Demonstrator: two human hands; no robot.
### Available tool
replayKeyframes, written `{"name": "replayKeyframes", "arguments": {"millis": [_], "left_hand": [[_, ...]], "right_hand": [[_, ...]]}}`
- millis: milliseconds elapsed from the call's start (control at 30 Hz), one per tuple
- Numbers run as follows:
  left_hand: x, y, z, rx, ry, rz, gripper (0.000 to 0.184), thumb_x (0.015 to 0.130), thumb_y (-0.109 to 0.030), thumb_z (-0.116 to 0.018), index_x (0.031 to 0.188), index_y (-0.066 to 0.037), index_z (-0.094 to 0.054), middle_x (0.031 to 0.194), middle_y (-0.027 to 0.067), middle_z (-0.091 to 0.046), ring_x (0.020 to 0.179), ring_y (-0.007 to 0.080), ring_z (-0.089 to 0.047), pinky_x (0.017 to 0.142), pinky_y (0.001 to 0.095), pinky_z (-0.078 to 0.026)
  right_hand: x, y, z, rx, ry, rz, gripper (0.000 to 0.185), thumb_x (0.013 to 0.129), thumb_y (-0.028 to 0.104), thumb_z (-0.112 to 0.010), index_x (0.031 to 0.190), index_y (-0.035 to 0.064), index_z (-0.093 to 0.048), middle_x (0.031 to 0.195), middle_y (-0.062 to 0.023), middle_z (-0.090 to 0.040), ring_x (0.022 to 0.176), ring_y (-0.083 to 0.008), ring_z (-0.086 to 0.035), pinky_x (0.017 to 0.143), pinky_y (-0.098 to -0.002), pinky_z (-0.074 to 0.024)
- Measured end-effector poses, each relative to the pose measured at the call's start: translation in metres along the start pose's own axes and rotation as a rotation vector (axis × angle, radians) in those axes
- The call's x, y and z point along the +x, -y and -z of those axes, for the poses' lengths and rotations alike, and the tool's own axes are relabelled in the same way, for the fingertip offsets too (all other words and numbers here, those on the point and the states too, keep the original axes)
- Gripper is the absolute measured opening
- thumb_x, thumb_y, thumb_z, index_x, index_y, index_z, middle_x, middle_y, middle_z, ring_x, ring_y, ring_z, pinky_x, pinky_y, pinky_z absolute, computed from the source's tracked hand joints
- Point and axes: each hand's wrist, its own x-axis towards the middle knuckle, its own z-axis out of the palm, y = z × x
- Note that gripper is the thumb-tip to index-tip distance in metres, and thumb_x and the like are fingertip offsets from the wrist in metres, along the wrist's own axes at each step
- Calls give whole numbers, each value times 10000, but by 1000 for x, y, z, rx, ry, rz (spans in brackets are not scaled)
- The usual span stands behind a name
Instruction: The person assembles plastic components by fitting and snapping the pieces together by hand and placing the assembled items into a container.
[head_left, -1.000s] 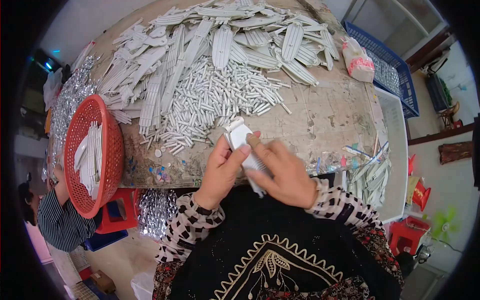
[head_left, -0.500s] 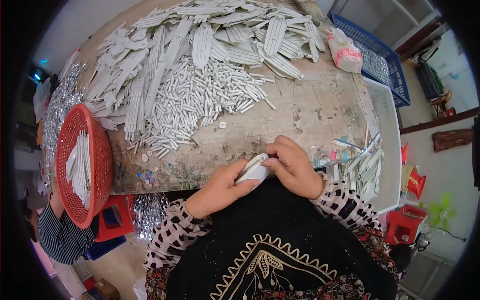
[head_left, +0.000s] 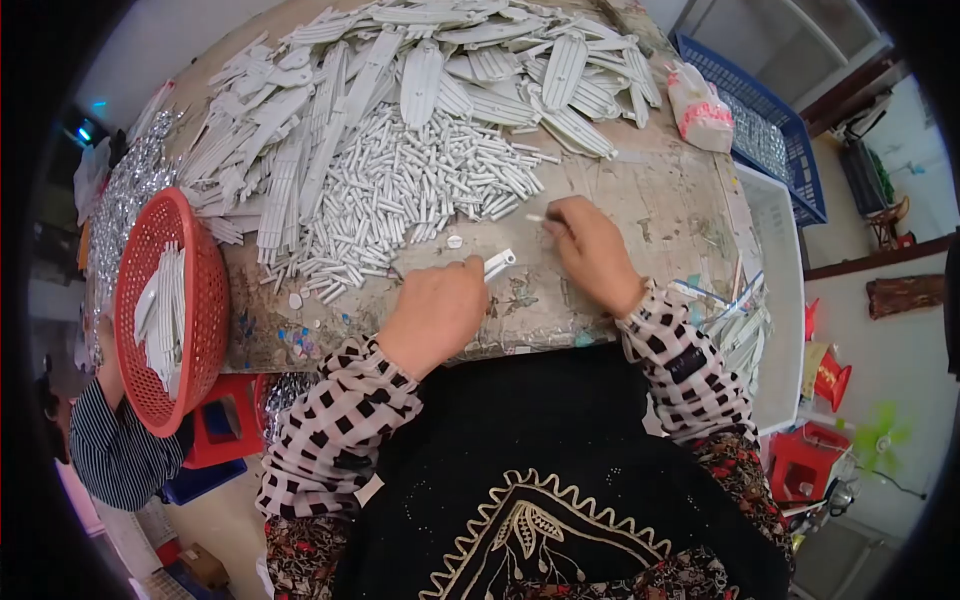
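Note:
My left hand (head_left: 437, 312) is closed around a white plastic piece (head_left: 498, 263) near the front of the table. The rounded end of that piece, with a small round hole, sticks out past my fingers; the rest is hidden in the palm. To the right, my right hand (head_left: 594, 256) pinches a short white pin (head_left: 536, 218) between thumb and fingertips, just above the tabletop. A heap of similar short white pins (head_left: 410, 190) lies beyond my left hand. Behind it is a large pile of flat, ribbed white plastic pieces (head_left: 423, 82).
A red basket (head_left: 205, 300) holding white pieces stands at the table's left edge, by a person's striped sleeve (head_left: 125, 440). On the right are a white crate (head_left: 785, 300) with flat pieces, a blue crate (head_left: 805, 170), and a white-and-pink bag (head_left: 700, 110).
My hands have moved apart and forward over the table. The white piece stays in my left hand, now turned end outward. My right hand has left it and now pinches a pin.

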Motion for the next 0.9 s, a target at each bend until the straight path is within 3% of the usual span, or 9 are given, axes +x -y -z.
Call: {"name": "replayKeyframes", "arguments": {"millis": [67,333,533,600,767,833,900], "left_hand": [[3,-1,-2,1,24,10,197,853,-193,-579,866,0,-539,682,192,-620,643,385,-624,603,475,-486],[8,2,7,-30,58,-6,187,850,-182,-574,861,2,-540,688,186,-624,682,385,-631,622,480,-476],[8,5,5,-35,52,-27,185,855,-187,-572,867,-3,-550,683,185,-626,673,387,-630,623,481,-483],[8,6,3,-48,34,-44,155,844,-154,-568,857,-1,-560,690,186,-634,668,370,-640,614,471,-492],[3,6,-1,-72,-13,-33,124,831,-124,-567,852,-2,-570,704,188,-644,667,350,-653,606,462,-502],[1,4,-1,-9,11,-21,128,828,-129,-571,863,-6,-573,700,178,-646,668,347,-657,603,456,-506],[0,6,-3,-23,-4,-12,148,829,-151,-582,866,-10,-560,700,177,-642,667,357,-647,608,462,-498]], "right_hand": [[-6,20,10,121,121,147,111,859,61,-612,961,22,-592,839,-147,-522,777,-346,-541,686,-394,-448],[-10,24,2,193,194,116,115,860,34,-608,970,10,-587,871,-148,-513,792,-332,-536,679,-396,-441],[5,52,7,-191,333,290,138,747,17,-612,880,6,-575,881,-154,-536,837,-331,-559,708,-398,-477],[8,75,-4,-450,390,295,134,703,51,-602,831,12,-587,885,-150,-552,859,-318,-573,718,-401,-496],[18,70,-15,-509,493,290,89,761,89,-583,796,12,-609,875,-163,-587,836,-329,-597,726,-406,-507],[30,54,-5,-288,668,255,186,866,160,-555,821,-9,-615,864,-185,-615,818,-364,-598,742,-429,-496],[46,59,2,-162,567,175,249,908,210,-533,838,-16,-610,865,-194,-620,826,-377,-593,742,-444,-485]]}}
